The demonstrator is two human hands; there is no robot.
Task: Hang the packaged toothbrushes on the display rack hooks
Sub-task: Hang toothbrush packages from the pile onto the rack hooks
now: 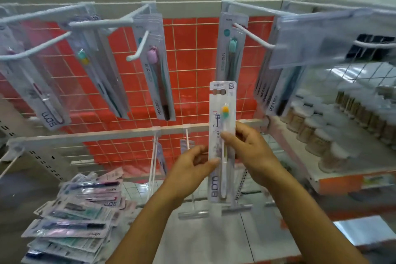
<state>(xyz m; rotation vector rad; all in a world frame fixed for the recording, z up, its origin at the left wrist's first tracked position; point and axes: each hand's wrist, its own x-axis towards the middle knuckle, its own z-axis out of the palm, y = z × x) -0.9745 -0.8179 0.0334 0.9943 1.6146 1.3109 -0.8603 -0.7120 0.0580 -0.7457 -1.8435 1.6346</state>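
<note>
The display rack (pixel 192 58), a white wire grid over an orange backing, fills the upper view, its white hooks (pixel 137 49) jutting toward the camera; most carry hanging packs, though how many sit on each is hard to judge through the glare. At about eight o'clock lies a loose pile of packaged toothbrushes (pixel 85 210), still to be hung. At three o'clock a side shelf (pixel 342 176) holds rows of small capped jars (pixel 321 135). At the centre, upright and below the hooks, is the held toothbrush pack (pixel 222 135), its hang holes at twelve o'clock. The left hand (pixel 188 169) pinches its left edge low down, and the right hand (pixel 248 148) grips the right edge with thumb across the front. The pack looks light, thin, slightly flexible and slick, so it probably handles best by the card edges, near the top, to steer the holes onto a hook.
</note>
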